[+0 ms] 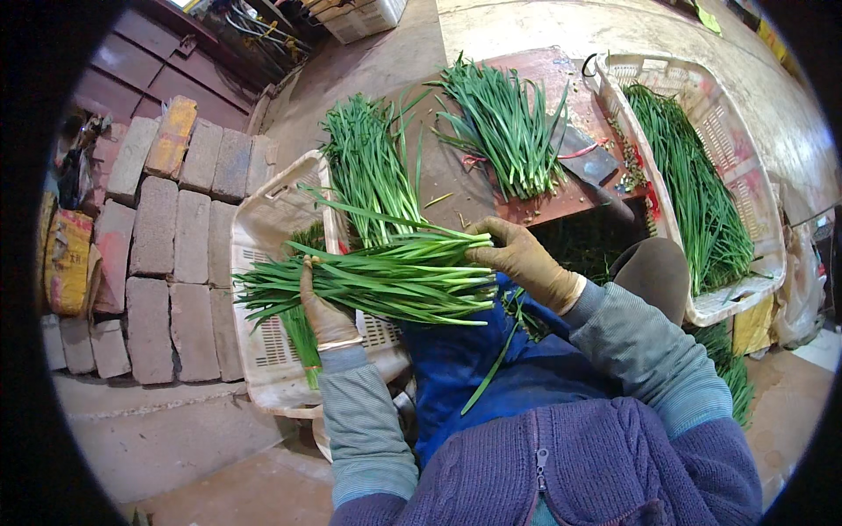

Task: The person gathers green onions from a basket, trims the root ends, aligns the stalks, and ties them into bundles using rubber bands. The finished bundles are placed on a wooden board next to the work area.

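A loose bunch of garlic chives (395,279) lies sideways above my lap, its pale cut ends to the right. My gloved left hand (322,312) holds it from below near the leafy end, the thumb over the top. At the stem end my gloved right hand (523,260) has its fingertips on the pale stalks. Beyond it a pile of chives (371,164) lies by the left crate, and another bunch (506,131) rests on a reddish board (559,75), next to a dark metal blade (585,154) and a red tie. A single leaf hangs over my blue apron (454,368).
A white plastic crate (250,388) at the left holds a tied bundle of chives (301,338). Another crate (756,151) at the right is filled with chives (691,191). Stacked bricks (154,227) stand at the far left, a white box (362,23) at the back.
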`<state>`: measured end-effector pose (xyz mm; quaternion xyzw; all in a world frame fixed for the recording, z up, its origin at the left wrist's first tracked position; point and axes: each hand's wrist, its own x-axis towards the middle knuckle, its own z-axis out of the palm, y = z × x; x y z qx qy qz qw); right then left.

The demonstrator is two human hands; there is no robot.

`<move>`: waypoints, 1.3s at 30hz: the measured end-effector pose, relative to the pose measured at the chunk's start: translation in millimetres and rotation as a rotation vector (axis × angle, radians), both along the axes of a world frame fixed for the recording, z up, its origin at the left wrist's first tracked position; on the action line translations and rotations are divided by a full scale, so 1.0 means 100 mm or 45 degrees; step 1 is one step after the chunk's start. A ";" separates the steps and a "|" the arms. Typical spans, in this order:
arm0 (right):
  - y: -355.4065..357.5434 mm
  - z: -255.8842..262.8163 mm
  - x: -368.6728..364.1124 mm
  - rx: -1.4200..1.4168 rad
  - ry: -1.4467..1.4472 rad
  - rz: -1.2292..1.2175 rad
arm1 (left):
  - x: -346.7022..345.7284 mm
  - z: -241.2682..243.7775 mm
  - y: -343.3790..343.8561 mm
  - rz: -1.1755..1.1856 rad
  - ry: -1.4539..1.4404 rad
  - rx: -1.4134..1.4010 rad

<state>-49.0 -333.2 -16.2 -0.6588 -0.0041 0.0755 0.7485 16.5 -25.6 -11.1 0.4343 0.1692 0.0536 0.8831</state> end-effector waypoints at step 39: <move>-0.87 0.06 -0.59 -1.021 -0.401 0.152 | 0.68 0.53 -0.29 -1.441 -1.435 -1.239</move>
